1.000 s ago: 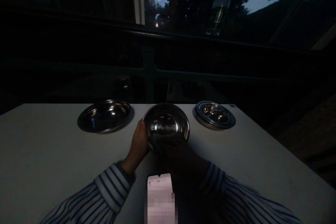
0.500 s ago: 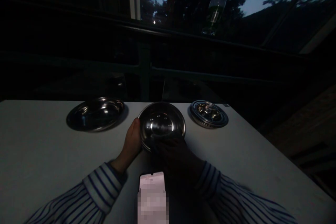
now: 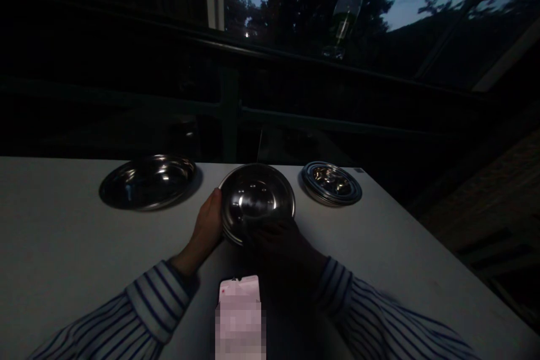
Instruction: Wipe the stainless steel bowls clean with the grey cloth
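The left hand (image 3: pixel 206 222) curls against the left side of the steel bowl (image 3: pixel 257 188), thumb at the rim; the right hand (image 3: pixel 284 242) is at its near right edge, too dark to tell how far it closes; the bowl is near the far edge of the white table (image 3: pixel 379 259), gaps parting it from a wide dish (image 3: pixel 147 183) at left and stacked dishes (image 3: pixel 331 183) at right; a phone (image 3: pixel 239 289) lies nearer; the light is dim.

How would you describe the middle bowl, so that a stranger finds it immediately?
On the white table, look near the far edge. The middle bowl, of shiny metal, is just beyond the lit phone. Unlike the left dish and the right dish, it has the left hand and the right hand at its rim.
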`<state>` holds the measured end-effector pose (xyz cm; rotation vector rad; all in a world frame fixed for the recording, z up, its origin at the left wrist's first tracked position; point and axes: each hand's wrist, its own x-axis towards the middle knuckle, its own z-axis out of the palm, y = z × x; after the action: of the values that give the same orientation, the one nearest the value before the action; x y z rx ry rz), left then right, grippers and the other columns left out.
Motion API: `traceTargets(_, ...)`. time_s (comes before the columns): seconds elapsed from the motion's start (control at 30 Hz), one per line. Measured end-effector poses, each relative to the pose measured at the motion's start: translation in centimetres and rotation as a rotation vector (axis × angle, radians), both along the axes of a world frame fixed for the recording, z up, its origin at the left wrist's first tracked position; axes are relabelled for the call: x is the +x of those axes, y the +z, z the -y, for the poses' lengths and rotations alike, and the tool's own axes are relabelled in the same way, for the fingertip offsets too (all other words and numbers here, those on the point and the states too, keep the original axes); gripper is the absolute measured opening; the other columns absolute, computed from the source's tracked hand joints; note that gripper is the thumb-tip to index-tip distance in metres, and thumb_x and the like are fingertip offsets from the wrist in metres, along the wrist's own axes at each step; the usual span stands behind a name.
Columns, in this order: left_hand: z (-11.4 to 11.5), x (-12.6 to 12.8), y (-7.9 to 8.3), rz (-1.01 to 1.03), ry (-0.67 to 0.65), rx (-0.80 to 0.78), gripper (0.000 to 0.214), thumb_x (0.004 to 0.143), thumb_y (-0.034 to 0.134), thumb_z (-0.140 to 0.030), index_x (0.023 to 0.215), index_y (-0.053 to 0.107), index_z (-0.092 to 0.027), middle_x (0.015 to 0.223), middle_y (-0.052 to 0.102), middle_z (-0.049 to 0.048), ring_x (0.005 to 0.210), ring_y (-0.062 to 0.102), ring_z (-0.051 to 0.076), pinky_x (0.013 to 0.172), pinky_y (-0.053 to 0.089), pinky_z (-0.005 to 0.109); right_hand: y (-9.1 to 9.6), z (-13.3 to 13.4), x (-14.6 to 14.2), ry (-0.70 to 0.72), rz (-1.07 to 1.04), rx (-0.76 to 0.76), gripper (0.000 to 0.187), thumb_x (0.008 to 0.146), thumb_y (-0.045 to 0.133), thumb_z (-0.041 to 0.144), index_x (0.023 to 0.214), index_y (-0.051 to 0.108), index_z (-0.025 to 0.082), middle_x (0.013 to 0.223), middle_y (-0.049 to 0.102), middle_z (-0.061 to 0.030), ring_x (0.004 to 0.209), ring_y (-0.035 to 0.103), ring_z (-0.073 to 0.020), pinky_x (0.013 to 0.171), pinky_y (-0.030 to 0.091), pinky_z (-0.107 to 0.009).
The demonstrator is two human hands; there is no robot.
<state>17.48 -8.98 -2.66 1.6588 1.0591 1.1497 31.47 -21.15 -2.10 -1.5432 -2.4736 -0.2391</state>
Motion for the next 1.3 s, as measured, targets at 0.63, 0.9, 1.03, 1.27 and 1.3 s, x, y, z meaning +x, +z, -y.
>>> traceTargets(0.63,0.0,0.1,0.3,0.01,-0.023,-0.121,0.062,0.077,0.028,-0.067,0.072,0.062,-0.015,0.07,0.068,0.0085,0.072,0.061,0.024,0.068,0.047,0.036,0.0,0.1,1.0,0.04,0.02,0.004,0.035,0.086,0.048,0.026,0.117,0.051,0.012,0.112,0.061,-0.0123,0.104,0.053,-0.0246,0.087,0.042,-0.043)
traceTargets(0.9,-0.5,-0.9,0.3,-0.014,0.025,-0.068,0.067,0.077,0.027,-0.067,0.084,0.067,-0.013,0.088,0.071,0.0114,0.082,0.062,0.026,0.076,0.046,0.038,-0.4,-2.4,-2.4,0.062,-0.086,0.028,0.033,0.089,0.042,0.033,0.11,0.054,0.012,0.112,0.06,-0.0119,0.104,0.052,-0.0228,0.081,0.047,-0.037)
traceTargets(1.03,-0.8,-0.7,0.4,-0.009,-0.053,-0.141,0.065,0.075,0.033,-0.067,0.082,0.067,-0.012,0.078,0.071,0.0109,0.079,0.064,0.026,0.074,0.047,0.038,-0.5,0.0,0.9,0.046,-0.012,0.015,0.04,0.086,0.048,0.026,0.123,0.047,0.013,0.115,0.06,-0.011,0.103,0.054,-0.0237,0.086,0.043,-0.04)
traceTargets(1.27,-0.7,-0.4,-0.1,0.22,-0.169,-0.335,0.066,0.076,0.034,-0.066,0.097,0.065,-0.011,0.088,0.072,0.0121,0.088,0.064,0.027,0.078,0.048,0.039,-1.7,0.3,0.3,0.031,-0.011,0.123,0.033,0.087,0.043,0.019,0.118,0.052,0.01,0.11,0.062,-0.0115,0.099,0.055,-0.024,0.084,0.044,-0.04)
traceTargets(1.3,-0.6,-0.4,-0.1,0.277,-0.201,-0.366,0.066,0.076,0.033,-0.066,0.099,0.064,-0.012,0.089,0.072,0.0116,0.088,0.064,0.027,0.079,0.048,0.039,-1.9,0.1,0.0,0.03,-0.022,0.151,0.034,0.087,0.042,0.018,0.118,0.052,0.009,0.111,0.062,-0.0117,0.099,0.055,-0.0243,0.084,0.044,-0.04)
